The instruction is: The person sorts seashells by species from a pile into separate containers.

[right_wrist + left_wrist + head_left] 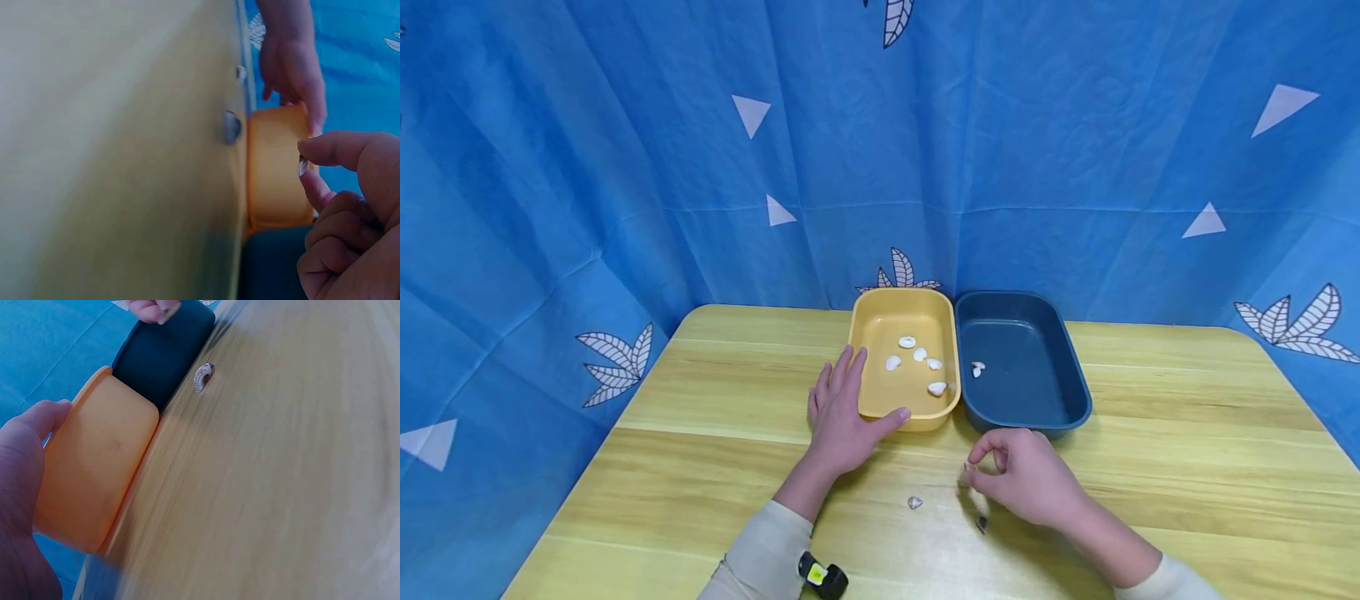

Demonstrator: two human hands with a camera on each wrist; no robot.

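My right hand (1030,479) pinches a small shell (303,165) between thumb and index finger, just in front of the dark blue bin (1022,367). My left hand (842,421) rests on the yellow bin (906,417), fingers along its left side and thumb at the front rim. Several white shells (936,388) lie in the yellow bin, and a few small ones (977,369) in the blue bin. On the table are a greyish shell (915,502) between the hands and a dark shell (982,524) below my right hand.
The two bins stand side by side at the back of the wooden table (700,400), against a blue patterned curtain (865,150). A black device with a yellow-green label (817,572) is at the left wrist.
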